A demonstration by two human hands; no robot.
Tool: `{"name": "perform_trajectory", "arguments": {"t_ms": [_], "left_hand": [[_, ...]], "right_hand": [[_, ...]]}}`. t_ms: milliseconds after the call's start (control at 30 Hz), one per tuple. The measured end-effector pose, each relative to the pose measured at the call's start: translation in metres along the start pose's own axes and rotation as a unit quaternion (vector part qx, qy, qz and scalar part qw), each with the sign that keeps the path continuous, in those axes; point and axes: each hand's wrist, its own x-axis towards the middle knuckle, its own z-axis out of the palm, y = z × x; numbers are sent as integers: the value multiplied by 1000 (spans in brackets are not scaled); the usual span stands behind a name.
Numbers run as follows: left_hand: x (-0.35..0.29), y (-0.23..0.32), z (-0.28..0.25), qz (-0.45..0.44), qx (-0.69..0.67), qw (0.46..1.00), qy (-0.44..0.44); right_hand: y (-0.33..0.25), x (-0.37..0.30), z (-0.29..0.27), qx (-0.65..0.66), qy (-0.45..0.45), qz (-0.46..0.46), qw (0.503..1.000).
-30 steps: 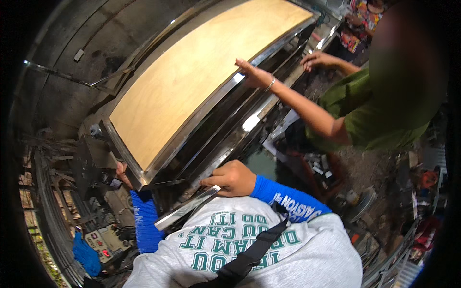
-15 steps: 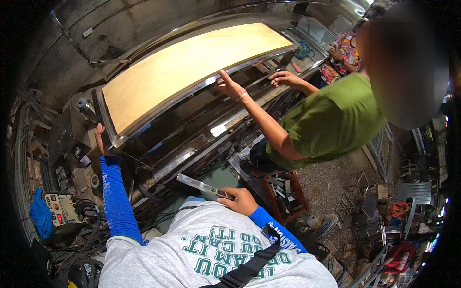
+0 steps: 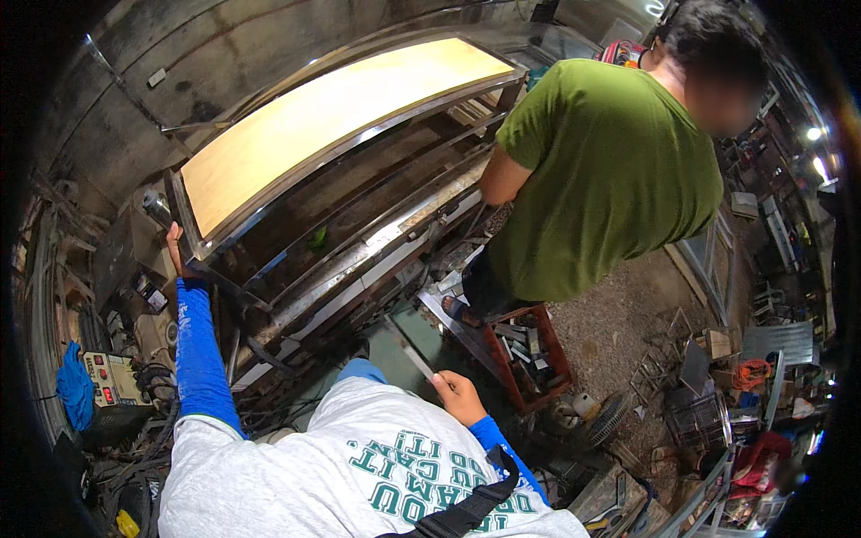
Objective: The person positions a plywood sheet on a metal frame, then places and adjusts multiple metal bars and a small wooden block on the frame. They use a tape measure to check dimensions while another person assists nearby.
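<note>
A long metal frame (image 3: 354, 143) with a pale plywood panel (image 3: 341, 112) set in it stands ahead of me, tilted in view. At its near left corner my left hand (image 3: 177, 247) grips the frame's edge; some fingers are hidden behind it. My right hand (image 3: 459, 397) is low in front of my body, closed round the end of a narrow flat metal bar (image 3: 411, 346) that points up and to the left. Beside my left hand lies a metal cylinder (image 3: 159, 207), perhaps a tool body.
A person in a green shirt (image 3: 610, 170) stands close at the right end of the frame. A red crate (image 3: 543, 363) of metal offcuts sits on the floor. At left are a welding machine (image 3: 115, 381), a blue cloth (image 3: 75, 386) and tangled cables. A concrete wall (image 3: 242, 54) runs behind.
The person in green has turned away, drawn their hands back from the frame and moved nearer its right end. My right hand has lowered slightly, turning the bar steeper. My left hand stays at the corner.
</note>
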Motion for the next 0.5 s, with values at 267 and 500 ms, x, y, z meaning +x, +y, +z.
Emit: {"name": "perform_trajectory", "arguments": {"t_ms": [267, 500], "left_hand": [[-9, -7, -4, -34, -51, 997, -46], [-5, -25, -37, -138, -75, 987, -39]], "right_hand": [[38, 33, 28, 62, -16, 122, 990], [-63, 110, 54, 22, 97, -121, 988]]}}
